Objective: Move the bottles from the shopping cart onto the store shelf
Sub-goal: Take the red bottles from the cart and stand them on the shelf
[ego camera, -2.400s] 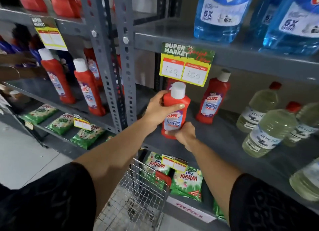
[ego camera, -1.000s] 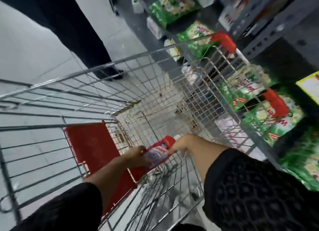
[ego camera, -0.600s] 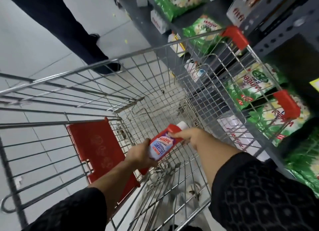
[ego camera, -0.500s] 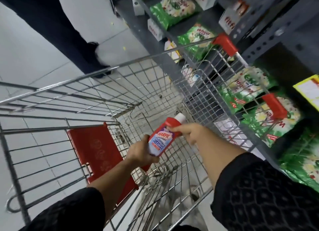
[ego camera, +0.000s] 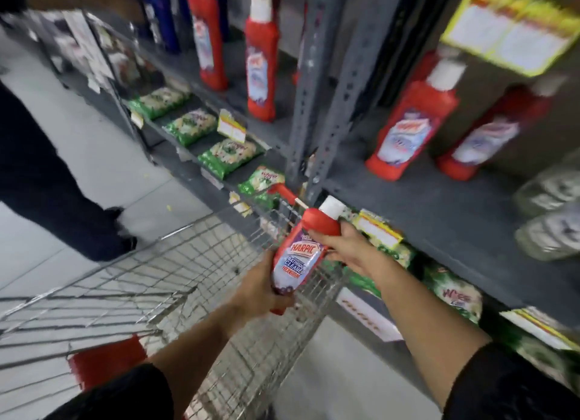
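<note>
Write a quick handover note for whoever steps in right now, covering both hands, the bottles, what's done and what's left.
Left hand: gripping the base of the red Harpic bottle.
Right hand: gripping the same bottle near its neck, just below the white cap.
The bottle is tilted, cap toward the shelf, above the shopping cart and not yet placed.
Done: two matching red bottles already stand on the grey shelf, with more in the bay to the left.
Left: stand this bottle on the shelf beside them. The view is blurred, so I cannot tell whether more bottles remain in the cart.
</note>
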The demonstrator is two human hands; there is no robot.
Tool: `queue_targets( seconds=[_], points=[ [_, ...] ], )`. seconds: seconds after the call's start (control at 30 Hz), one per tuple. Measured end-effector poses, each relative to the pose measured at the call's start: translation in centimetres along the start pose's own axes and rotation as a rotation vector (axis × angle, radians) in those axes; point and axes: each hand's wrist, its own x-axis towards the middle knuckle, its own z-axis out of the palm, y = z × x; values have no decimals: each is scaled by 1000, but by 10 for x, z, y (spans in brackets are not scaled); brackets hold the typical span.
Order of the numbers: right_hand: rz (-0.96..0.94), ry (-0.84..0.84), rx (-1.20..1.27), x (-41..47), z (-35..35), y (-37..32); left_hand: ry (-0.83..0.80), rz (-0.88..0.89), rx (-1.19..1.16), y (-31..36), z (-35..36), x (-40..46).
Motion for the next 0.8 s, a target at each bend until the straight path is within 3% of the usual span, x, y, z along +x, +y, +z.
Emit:
queue_targets(
  seconds=[0.3, 0.47, 0.67, 0.8],
  points=[
    [-350, 295, -68, -107, -121, -60, 42, 252, -132, 126, 65, 31],
    [-474, 481, -58, -150, -201, -74, 32, 428, -64, 218, 112, 54],
    [-479, 614, -124, -142, -230, -86, 46, 384, -22, 258, 150, 89],
    [-450, 687, -305, -125, -249, -94, 56, 316, -110, 282, 178, 116]
  ],
)
